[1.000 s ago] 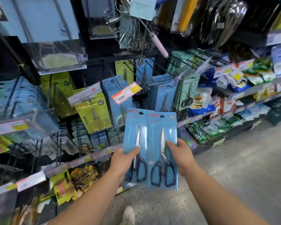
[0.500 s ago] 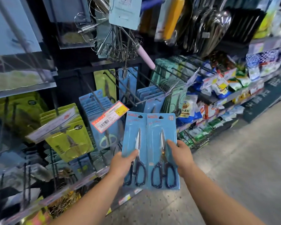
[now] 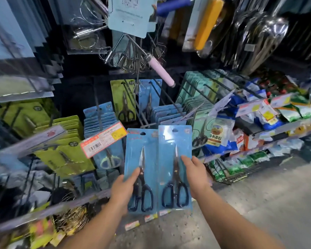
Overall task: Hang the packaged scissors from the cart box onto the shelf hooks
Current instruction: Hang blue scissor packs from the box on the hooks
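Scissor packs point(image 3: 158, 169) edge to edge

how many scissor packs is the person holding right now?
2. One blue scissors pack in the left hand, one blue scissors pack in the right hand, held side by side in front of the shelf hooks. More could be stacked behind; can't tell.

Hands: we count two, left hand point(image 3: 123, 187) and right hand point(image 3: 196, 174).
Held scissors packs: two, left pack point(image 3: 142, 159), right pack point(image 3: 175, 139).
Orange price tag point(image 3: 102, 140): one.
Pink-handled whisk point(image 3: 161, 71): one.
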Demonstrator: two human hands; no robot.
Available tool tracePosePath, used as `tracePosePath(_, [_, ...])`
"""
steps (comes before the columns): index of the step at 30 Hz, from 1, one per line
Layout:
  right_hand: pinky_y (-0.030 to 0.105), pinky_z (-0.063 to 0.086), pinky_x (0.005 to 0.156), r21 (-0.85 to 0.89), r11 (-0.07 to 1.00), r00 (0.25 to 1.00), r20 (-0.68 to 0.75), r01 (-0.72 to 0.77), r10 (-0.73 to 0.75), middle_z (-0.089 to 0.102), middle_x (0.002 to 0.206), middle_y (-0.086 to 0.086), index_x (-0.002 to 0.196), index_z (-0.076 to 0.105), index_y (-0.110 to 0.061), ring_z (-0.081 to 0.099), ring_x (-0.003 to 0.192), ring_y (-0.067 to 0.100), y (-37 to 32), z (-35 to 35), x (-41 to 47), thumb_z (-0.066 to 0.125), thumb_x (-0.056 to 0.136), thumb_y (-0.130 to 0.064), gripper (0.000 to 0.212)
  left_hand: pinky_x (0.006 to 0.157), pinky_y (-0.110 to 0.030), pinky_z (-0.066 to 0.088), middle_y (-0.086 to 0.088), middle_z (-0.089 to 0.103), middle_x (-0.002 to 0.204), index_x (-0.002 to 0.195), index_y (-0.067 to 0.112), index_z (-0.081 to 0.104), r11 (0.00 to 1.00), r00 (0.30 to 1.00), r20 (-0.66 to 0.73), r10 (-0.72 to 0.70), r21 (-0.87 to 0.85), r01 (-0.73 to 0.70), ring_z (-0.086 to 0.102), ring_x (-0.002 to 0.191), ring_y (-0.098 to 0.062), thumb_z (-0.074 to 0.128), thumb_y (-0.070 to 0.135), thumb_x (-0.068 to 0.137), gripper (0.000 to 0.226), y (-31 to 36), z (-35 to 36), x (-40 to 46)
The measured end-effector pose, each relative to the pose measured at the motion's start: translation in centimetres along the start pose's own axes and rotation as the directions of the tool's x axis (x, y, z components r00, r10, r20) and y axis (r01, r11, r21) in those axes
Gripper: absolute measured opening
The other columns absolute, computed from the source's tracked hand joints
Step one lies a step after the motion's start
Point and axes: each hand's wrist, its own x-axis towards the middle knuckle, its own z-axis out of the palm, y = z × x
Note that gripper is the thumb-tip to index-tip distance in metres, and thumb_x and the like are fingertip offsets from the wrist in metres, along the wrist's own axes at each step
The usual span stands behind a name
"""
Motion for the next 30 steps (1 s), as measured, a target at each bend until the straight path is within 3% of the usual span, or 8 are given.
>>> tracePosePath(3, [0.034, 0.043, 0.08, 0.006, 1.0, 0.997, 0.082, 0.005, -0.006, 0.066, 0.1, 0.007, 0.098, 0.062, -0.011, 0.056, 0.087, 0.019, -0.9, -1.4, 1.6, 0.056, 0.096, -0.022, 0.013, 0.095, -0.038, 0.038, 0.001, 0.057, 0.107, 0.109, 0.01, 0.059, 0.998, 0.997, -0.068, -0.029, -0.06, 0.025, 0.053, 0.108, -0.024, 0.062, 0.046, 0.092, 0.04, 0.1, 1.4, -1.2])
tracePosePath(6, [0.039, 0.042, 0.098, -0.013, 1.0, 0.989, 0.149, 0.022, -0.019, 0.059, 0.127, -0.002, 0.104, 0.053, -0.017, 0.058, 0.111, 0.023, -1.7, -2.3, 3.0, 0.053, 0.099, -0.021, 0.006, 0.106, -0.047, 0.036, -0.008, 0.054, 0.138, 0.132, 0.006, 0.052, 0.992, 0.988, -0.146, -0.053, -0.12, 0.036, 0.048, 0.127, -0.032, 0.065, 0.05, 0.089, 0.063, -0.2, 2.4, -2.0])
tracePosePath(8, [0.039, 0.04, 0.099, -0.059, 0.998, 0.984, 0.177, 0.029, -0.018, 0.053, 0.107, -0.007, 0.117, 0.056, -0.012, 0.056, 0.113, 0.025, -1.6, -2.6, 3.9, 0.053, 0.098, -0.025, 0.023, 0.103, -0.045, 0.039, -0.01, 0.057, 0.135, 0.124, 0.009, 0.059, 0.99, 0.981, -0.191, -0.045, -0.137, 0.019, 0.052, 0.115, -0.028, 0.066, 0.053, 0.086, 0.058, -0.8, 2.9, -2.1])
tracePosePath(11, [0.036, 0.04, 0.098, -0.087, 0.996, 0.977, 0.214, 0.026, -0.007, 0.059, 0.129, 0.001, 0.128, 0.055, -0.008, 0.054, 0.117, 0.022, -1.5, -3.1, 4.7, 0.054, 0.098, -0.029, 0.037, 0.107, -0.05, 0.039, -0.011, 0.059, 0.133, 0.127, 0.007, 0.058, 0.983, 0.973, -0.222, -0.056, -0.181, 0.015, 0.053, 0.12, -0.031, 0.067, 0.058, 0.082, 0.068, -1.6, 3.8, -2.7])
tracePosePath(16, [0.033, 0.041, 0.087, -0.103, 0.992, 0.957, 0.286, 0.07, -0.038, 0.065, 0.11, 0.001, 0.11, 0.058, -0.014, 0.056, 0.093, 0.016, -1.7, -3.6, 5.6, 0.051, 0.1, -0.025, 0.017, 0.106, -0.052, 0.042, -0.01, 0.065, 0.123, 0.122, 0.009, 0.06, 0.974, 0.961, -0.269, -0.059, -0.226, -0.004, 0.059, 0.116, -0.032, 0.071, 0.061, 0.075, 0.071, -1.7, 5.4, -4.4])
tracePosePath(21, [0.034, 0.047, 0.087, -0.122, 0.988, 0.941, 0.334, 0.094, -0.048, 0.067, 0.098, -0.003, 0.102, 0.059, -0.02, 0.06, 0.089, 0.015, -1.6, -2.8, 6.8, 0.052, 0.1, -0.029, 0.011, 0.102, -0.045, 0.046, -0.005, 0.07, 0.104, 0.096, 0.019, 0.065, 0.969, 0.952, -0.297, -0.074, -0.246, -0.002, 0.063, 0.102, -0.027, 0.068, 0.048, 0.086, 0.031, -1.9, 6.2, -5.1])
tracePosePath(27, [0.047, 0.041, 0.107, -0.203, 0.978, 0.946, 0.323, 0.055, 0.014, 0.054, 0.138, 0.006, 0.139, 0.048, -0.009, 0.052, 0.123, 0.028, -2.2, -1.7, 7.7, 0.051, 0.099, -0.039, 0.05, 0.099, -0.051, 0.05, -0.003, 0.074, 0.104, 0.104, 0.017, 0.07, 0.975, 0.944, -0.312, -0.105, -0.22, 0.035, 0.069, 0.099, -0.027, 0.075, 0.057, 0.077, 0.049, -1.7, 5.8, -4.6])
tracePosePath(30, [0.046, 0.044, 0.101, -0.243, 0.968, 0.952, 0.307, 0.054, 0.024, 0.059, 0.129, 0.01, 0.129, 0.052, -0.008, 0.055, 0.107, 0.026, -2.1, -1.6, 8.5, 0.05, 0.1, -0.037, 0.042, 0.099, -0.051, 0.049, -0.003, 0.075, 0.102, 0.102, 0.017, 0.069, 0.973, 0.952, -0.287, -0.11, -0.227, 0.044, 0.069, 0.099, -0.026, 0.074, 0.054, 0.079, 0.043, -1.3, 5.9, -4.5])
